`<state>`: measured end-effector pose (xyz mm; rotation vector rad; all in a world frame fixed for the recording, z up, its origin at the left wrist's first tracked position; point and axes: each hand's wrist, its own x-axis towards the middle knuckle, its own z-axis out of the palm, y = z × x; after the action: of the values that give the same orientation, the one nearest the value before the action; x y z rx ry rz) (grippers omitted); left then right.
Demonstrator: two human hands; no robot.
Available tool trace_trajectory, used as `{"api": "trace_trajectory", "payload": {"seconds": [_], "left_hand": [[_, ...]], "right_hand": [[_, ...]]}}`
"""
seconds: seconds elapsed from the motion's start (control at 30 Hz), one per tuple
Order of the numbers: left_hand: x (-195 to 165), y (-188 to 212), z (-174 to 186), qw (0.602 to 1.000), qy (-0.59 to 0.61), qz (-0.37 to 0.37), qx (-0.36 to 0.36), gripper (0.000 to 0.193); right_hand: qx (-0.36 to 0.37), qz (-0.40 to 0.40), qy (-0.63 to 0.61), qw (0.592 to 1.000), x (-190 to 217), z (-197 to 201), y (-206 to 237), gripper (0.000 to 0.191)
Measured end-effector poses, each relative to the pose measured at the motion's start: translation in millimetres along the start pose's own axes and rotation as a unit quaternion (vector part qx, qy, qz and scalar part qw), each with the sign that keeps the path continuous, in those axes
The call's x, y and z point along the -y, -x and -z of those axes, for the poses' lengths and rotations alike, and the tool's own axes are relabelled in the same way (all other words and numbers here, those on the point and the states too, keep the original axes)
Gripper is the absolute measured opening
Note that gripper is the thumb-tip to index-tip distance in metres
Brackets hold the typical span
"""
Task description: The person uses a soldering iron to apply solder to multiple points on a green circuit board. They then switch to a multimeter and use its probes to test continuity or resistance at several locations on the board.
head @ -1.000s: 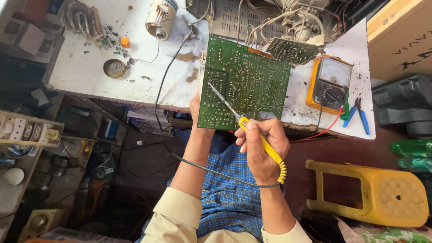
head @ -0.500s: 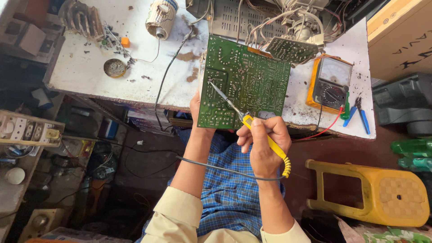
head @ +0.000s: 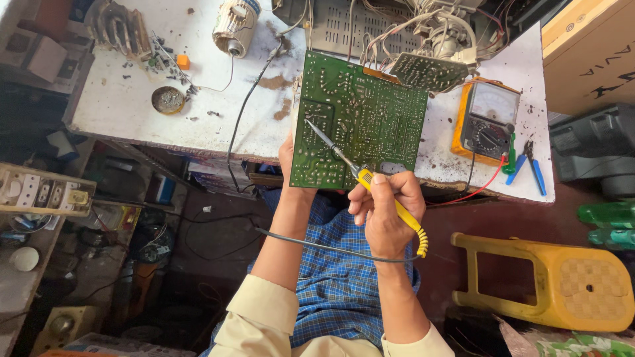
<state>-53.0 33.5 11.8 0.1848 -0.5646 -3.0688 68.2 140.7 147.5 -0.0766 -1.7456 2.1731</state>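
The left hand [head: 287, 153] still grips the left edge of the green circuit board [head: 360, 122], held tilted over the white bench's [head: 132, 112] front edge, while the right hand [head: 383, 211], closed around the yellow-handled soldering iron [head: 370, 185], has advanced the tip up-left since the earlier frame.

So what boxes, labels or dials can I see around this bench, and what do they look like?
Cardboard box: top right corner, brown with a yellow strip and dark print.
Meter: on the white table, right of the green circuit board; orange case, pale dial face, black knob.
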Motion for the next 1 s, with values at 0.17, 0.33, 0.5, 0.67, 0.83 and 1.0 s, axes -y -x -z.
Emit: {"api": "trace_trajectory", "payload": {"seconds": [0.17,0.33,0.5,0.67,0.83,1.0], "left_hand": [[-5.7,4.9,-6.2,1.000,-0.008,0.009,0.009,0.030],[-8.9,6.2,-7.8,0.998,-0.009,0.036,-0.041,0.030],[-8.4,11.9,-6.9,0.997,-0.074,-0.019,0.015,0.025],[-8.3,13.8,-10.7,0.984,-0.173,-0.051,-0.006,0.022],[-2.5,4.7,6.2,1.000,-0.007,0.016,0.014,0.029],[14.0,-11.3,21.7,0.997,0.017,0.051,-0.054,0.038]], "right_hand": [[-0.028,0.005,-0.004,1.000,-11.3,14.1,6.9,0.019],[-0.103,-0.118,-0.333,0.930,-39.5,104.6,8.1,0.019],[-0.105,-0.111,-0.492,0.857,-92.9,203.2,-1.8,0.026],[-0.180,-0.109,-0.506,0.836,-100.7,228.0,5.7,0.028],[-0.134,-0.127,-0.418,0.889,-56.9,188.0,5.1,0.030],[-0.034,-0.058,-0.114,0.991,-10.7,68.0,0.6,0.013]]}}
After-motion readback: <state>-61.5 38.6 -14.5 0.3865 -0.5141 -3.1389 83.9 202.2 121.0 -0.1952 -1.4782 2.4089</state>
